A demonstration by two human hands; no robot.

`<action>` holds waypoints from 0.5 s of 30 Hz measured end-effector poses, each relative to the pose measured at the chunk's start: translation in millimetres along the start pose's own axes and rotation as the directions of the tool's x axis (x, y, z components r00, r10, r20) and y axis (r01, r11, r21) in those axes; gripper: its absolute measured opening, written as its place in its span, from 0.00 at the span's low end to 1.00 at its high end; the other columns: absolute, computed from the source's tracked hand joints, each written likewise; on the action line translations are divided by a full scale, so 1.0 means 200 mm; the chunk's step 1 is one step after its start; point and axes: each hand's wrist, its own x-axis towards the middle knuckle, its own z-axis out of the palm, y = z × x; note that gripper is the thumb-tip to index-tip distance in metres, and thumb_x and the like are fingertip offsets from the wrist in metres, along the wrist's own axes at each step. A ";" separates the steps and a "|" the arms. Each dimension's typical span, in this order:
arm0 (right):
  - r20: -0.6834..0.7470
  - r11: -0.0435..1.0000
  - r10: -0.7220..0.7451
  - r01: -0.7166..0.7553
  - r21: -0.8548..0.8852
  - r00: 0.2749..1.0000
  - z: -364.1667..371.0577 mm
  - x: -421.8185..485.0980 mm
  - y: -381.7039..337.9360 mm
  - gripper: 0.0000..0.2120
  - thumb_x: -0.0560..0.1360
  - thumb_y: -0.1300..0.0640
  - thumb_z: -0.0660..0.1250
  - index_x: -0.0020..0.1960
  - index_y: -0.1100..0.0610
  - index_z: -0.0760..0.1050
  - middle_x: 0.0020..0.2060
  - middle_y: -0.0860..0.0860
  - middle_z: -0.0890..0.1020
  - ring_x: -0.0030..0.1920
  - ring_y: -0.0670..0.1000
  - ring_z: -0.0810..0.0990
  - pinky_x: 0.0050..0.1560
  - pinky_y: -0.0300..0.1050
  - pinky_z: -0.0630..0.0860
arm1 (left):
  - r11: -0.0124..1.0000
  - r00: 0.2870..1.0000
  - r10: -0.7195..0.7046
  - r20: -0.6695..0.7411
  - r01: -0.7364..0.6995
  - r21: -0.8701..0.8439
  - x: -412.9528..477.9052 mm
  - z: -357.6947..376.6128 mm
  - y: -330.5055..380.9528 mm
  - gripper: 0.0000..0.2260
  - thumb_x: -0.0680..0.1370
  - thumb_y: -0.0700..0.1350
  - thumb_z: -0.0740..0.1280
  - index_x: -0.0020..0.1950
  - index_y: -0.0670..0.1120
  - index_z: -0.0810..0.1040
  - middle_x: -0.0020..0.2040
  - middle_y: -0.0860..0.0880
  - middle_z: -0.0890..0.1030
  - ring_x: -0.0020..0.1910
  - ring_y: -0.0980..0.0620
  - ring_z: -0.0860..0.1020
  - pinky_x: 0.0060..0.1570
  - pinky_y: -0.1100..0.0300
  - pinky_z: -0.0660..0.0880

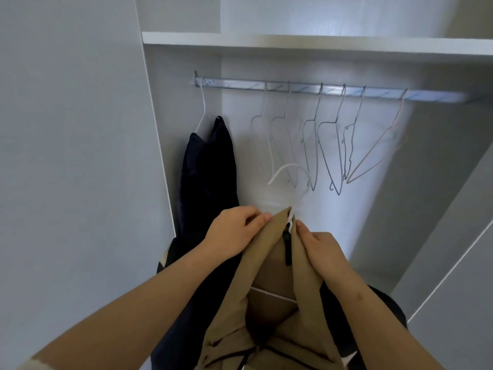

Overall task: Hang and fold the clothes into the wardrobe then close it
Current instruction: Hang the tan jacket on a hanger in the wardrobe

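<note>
Tan garment point(266, 303) on white hanger point(289, 180), lower centre of frame, between both hands: left hand point(234, 233) and right hand point(324, 249) each pinch its collar edge.

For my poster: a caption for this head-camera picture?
Left hand and right hand hold a tan jacket on a white hanger below the rail.

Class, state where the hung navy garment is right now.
In the head view, the navy garment hangs at the left end of the wardrobe rail, left of the empty wire hangers.
</note>
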 end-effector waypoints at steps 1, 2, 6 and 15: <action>-0.010 0.999 0.044 -0.043 0.023 0.999 -0.02 0.00 0.03 0.29 0.75 0.35 0.55 0.26 0.56 0.71 0.25 0.51 0.76 0.31 0.51 0.76 0.35 0.43 0.71 | 1.000 1.000 -0.002 -0.017 0.002 0.001 0.01 0.02 -0.01 0.14 0.80 0.51 0.59 0.49 0.45 0.80 0.45 0.48 0.80 0.45 0.53 0.77 0.49 0.52 0.74; -0.015 0.995 0.086 -0.085 0.054 0.996 -0.03 0.00 0.05 0.29 0.75 0.37 0.55 0.27 0.56 0.72 0.26 0.52 0.77 0.31 0.50 0.76 0.33 0.43 0.70 | 1.000 0.999 -0.025 -0.038 0.025 -0.009 0.02 0.03 -0.03 0.13 0.80 0.49 0.58 0.51 0.45 0.80 0.47 0.48 0.80 0.47 0.52 0.76 0.52 0.53 0.73; -0.029 0.977 0.181 -0.176 0.123 0.983 -0.12 -0.01 0.13 0.26 0.78 0.40 0.54 0.33 0.56 0.77 0.32 0.51 0.79 0.35 0.49 0.77 0.32 0.40 0.69 | 0.984 0.983 -0.176 -0.050 0.174 -0.043 0.06 0.08 -0.12 0.10 0.80 0.46 0.59 0.58 0.50 0.77 0.57 0.50 0.76 0.55 0.52 0.75 0.58 0.55 0.72; -0.057 0.966 0.211 -0.199 0.165 0.976 -0.26 0.00 0.22 0.27 0.77 0.38 0.55 0.37 0.57 0.81 0.34 0.53 0.82 0.38 0.51 0.80 0.34 0.41 0.71 | 0.918 0.924 -0.359 0.134 0.376 -0.130 0.14 0.23 -0.05 0.13 0.80 0.52 0.59 0.57 0.47 0.78 0.49 0.48 0.78 0.49 0.50 0.76 0.49 0.58 0.74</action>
